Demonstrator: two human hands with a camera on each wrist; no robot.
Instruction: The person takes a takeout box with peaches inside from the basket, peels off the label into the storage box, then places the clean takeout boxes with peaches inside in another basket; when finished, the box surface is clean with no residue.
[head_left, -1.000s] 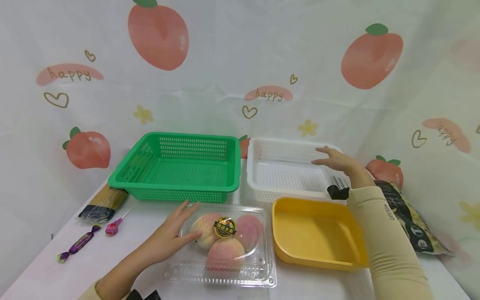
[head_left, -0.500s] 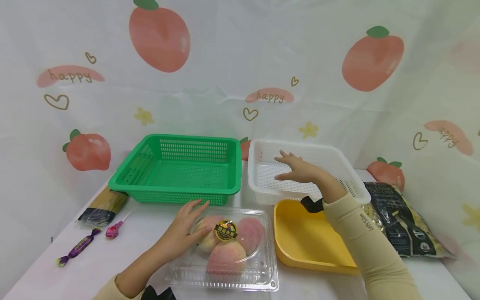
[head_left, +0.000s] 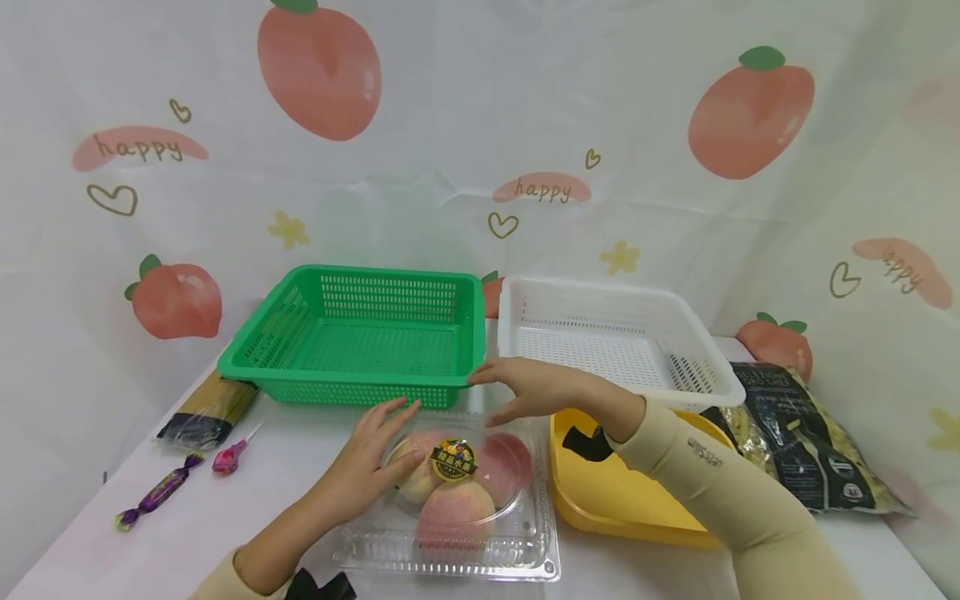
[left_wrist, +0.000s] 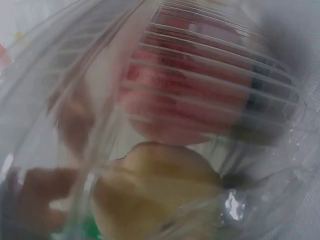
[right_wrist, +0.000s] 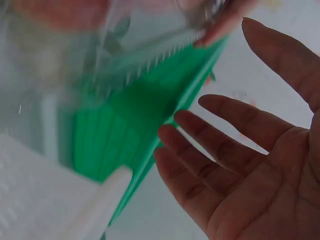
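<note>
Your left hand (head_left: 367, 462) and right hand (head_left: 534, 388), fingers apart, partly hide the fruit box (head_left: 527, 543). The worktop's (head_left: 300, 433) near edge is cut off.

Looks like a makeshift, staged corner, though the room itself is hidden: a fruit-printed cloth (head_left: 420, 125) hangs behind a white counter (head_left: 285, 450) bearing plastic baskets (head_left: 360, 392) and boxed peaches (head_left: 455, 512).

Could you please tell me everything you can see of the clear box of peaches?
The box looks like clear plastic, with ridged sides and a wide rim. It appears closed, with three peaches inside and a round dark sticker on top. It lies flat on the white table before the green basket, beside the yellow tray. The left hand and right hand are close; contact is unclear.
</note>
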